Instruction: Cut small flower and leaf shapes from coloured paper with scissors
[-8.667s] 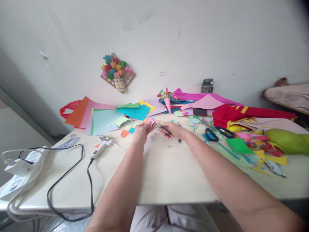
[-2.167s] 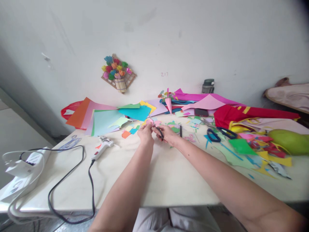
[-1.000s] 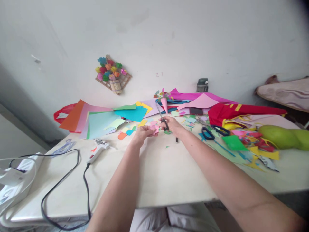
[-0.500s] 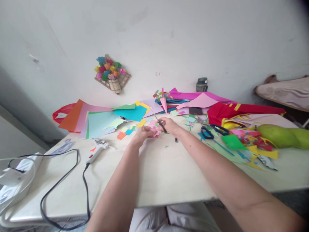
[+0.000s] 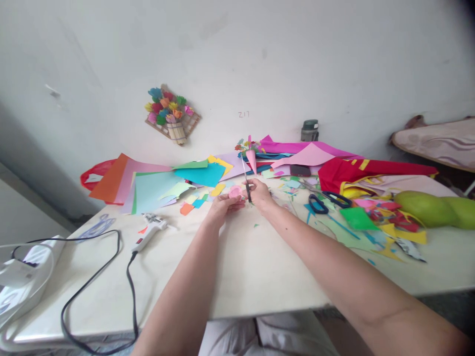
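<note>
My left hand (image 5: pixel 222 206) is closed round a small pink paper piece (image 5: pixel 235 192), held just above the table. My right hand (image 5: pixel 260 193) grips small dark scissors (image 5: pixel 246 182), whose thin blades point up and away, right beside the pink piece. Both hands meet near the middle of the pale table (image 5: pixel 237 267), a little in front of scattered paper scraps.
A glue gun (image 5: pixel 150 231) with a black cord (image 5: pixel 100 277) lies at left. Coloured paper sheets (image 5: pixel 159 183) are spread at the back. Blue-handled scissors (image 5: pixel 328 201), cut scraps (image 5: pixel 386 227), a red bag (image 5: pixel 363 173) and a green gourd-like fruit (image 5: pixel 434 210) crowd the right. A phone (image 5: pixel 300 170) lies behind.
The scissors in my right hand have swung from a leftward tilt to nearly upright. My left hand has kept the pink piece, turning it slightly. The camera has shifted a little.
</note>
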A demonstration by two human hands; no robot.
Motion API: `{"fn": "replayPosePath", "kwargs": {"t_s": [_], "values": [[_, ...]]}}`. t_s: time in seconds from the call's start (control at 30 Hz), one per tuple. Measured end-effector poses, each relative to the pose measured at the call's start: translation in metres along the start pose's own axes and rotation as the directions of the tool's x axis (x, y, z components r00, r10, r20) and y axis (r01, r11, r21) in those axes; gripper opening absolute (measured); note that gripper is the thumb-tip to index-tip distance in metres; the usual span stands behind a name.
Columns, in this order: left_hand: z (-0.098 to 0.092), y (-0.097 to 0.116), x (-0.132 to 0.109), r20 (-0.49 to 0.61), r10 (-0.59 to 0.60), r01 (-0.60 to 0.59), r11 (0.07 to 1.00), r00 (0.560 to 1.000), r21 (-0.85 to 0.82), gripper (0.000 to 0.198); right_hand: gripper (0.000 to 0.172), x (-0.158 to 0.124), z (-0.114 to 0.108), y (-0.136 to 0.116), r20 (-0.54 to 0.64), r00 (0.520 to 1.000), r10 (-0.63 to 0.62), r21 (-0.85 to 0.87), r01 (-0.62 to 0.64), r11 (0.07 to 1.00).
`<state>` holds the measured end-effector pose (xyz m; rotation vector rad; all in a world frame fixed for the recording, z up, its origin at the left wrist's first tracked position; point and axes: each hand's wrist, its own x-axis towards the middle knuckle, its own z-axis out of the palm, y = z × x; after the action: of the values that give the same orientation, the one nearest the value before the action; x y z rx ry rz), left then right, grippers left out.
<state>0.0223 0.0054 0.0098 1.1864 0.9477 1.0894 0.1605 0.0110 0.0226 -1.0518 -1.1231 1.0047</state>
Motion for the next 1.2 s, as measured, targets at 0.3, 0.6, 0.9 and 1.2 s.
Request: {"fn": "replayPosePath", "kwargs": {"t_s": [0.3, 0.6, 0.9, 1.2], "values": [[0.017, 0.000, -0.002, -0.109, 0.074, -0.084, 0.992, 0.991, -0.096, 0.035, 0.032, -0.006, 0.011, 0.002, -0.157, 0.987, 0.028, 0.196, 0.003, 0.981], [0.015, -0.001, -0.001, -0.110, 0.130, -0.137, 0.989, 0.985, -0.063, 0.035, 0.029, -0.012, 0.013, -0.003, -0.186, 0.981, 0.053, 0.195, -0.016, 0.981], [0.019, -0.006, 0.002, -0.140, 0.158, -0.171, 0.981, 0.978, -0.087, 0.038, 0.030, -0.012, 0.013, -0.003, -0.213, 0.976, 0.045, 0.187, -0.005, 0.982], [0.019, -0.007, 0.000, -0.144, 0.148, -0.167, 0.978, 0.978, -0.125, 0.038, 0.029, -0.008, 0.013, 0.007, -0.251, 0.968, 0.009, 0.079, 0.011, 0.997]]}}
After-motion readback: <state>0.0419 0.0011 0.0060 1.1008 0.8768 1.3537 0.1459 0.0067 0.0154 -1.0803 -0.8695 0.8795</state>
